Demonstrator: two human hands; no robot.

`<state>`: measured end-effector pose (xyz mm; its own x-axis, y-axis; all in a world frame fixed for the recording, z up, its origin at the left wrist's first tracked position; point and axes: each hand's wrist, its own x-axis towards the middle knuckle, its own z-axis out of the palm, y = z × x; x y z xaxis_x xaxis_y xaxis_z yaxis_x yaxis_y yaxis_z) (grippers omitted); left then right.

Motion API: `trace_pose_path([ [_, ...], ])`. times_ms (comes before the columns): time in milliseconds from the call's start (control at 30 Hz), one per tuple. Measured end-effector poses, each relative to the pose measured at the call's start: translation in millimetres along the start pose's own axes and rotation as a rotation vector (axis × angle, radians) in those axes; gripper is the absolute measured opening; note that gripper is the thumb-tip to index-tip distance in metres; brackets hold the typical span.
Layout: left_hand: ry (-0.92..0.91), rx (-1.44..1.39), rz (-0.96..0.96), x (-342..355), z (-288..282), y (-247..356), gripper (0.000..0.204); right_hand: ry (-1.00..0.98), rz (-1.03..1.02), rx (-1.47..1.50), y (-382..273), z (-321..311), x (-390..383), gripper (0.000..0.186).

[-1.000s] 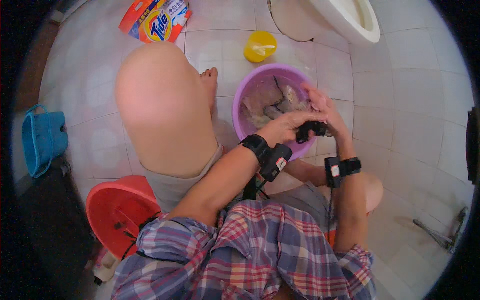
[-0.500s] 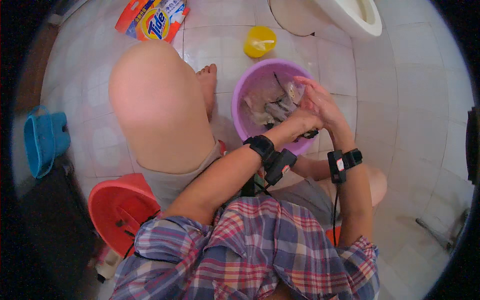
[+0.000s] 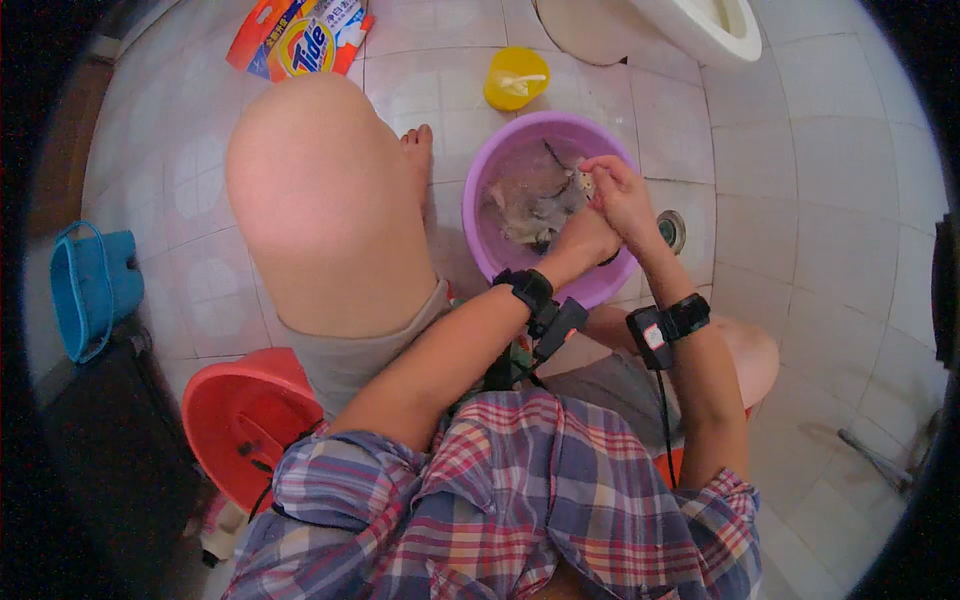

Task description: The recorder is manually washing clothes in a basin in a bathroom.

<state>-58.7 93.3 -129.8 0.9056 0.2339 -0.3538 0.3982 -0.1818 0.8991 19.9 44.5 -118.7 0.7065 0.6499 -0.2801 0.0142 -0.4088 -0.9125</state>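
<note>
My hands are over the right side of a purple basin [image 3: 479,235], which holds foamy water and wet cloths [image 3: 530,205]. My left hand [image 3: 588,238] is closed, and a dark bit of cloth [image 3: 608,258] shows beneath it. Against it, fingers curled, rests my right hand [image 3: 624,205]. Beside the right fingertips is a pale cloth with dark spots [image 3: 586,182]. What lies between the two hands is hidden by the fingers. A black band with a small box circles each wrist.
Behind the basin stands a yellow cup [image 3: 517,80] with something white in it. A detergent bag [image 3: 300,40] lies at far left, and a white toilet [image 3: 690,30] is at far right. A drain [image 3: 671,231], a red basin [image 3: 215,400] and a blue bucket [image 3: 95,285] are also nearby.
My right hand has curled from outstretched fingers and shifted slightly left, uncovering the floor drain. My left hand has moved slightly left and stays closed.
</note>
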Motion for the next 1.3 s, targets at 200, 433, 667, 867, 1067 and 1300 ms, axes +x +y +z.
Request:
trace_pose_path([
  [200, -0.028, 0.075, -0.162, -2.1, 2.1, -18.4, 0.034, 0.161, 0.008, -0.227, 23.1, 14.3, 1.2, 0.017],
  [433, 0.127, 0.118, -0.108, -1.0, -6.5, -5.2, 0.054, 0.28, 0.007, -0.086, 7.9, 5.8, 2.3, 0.034],
  [667, -0.191, -0.608, 0.006, 10.6, -78.6, 69.8, 0.051, -0.057, -0.039, 0.235, -77.4, -62.7, -12.5, 0.059],
  [867, -0.451, -0.775, 0.027, 6.4, -125.1, 112.8, 0.033, 0.04, -0.189, 0.412, -103.9, -76.9, -13.5, 0.056],
  [1067, -0.186, -0.864, 0.206, 0.9, -142.1, 117.7, 0.03, 0.071, -0.083, 0.853, -97.4, -67.7, -32.8, 0.044],
  [1300, -0.032, -1.056, 0.261, 3.7, -161.1, 123.8, 0.017, 0.075, -0.315, 0.795, -108.2, -71.2, -28.1, 0.036],
])
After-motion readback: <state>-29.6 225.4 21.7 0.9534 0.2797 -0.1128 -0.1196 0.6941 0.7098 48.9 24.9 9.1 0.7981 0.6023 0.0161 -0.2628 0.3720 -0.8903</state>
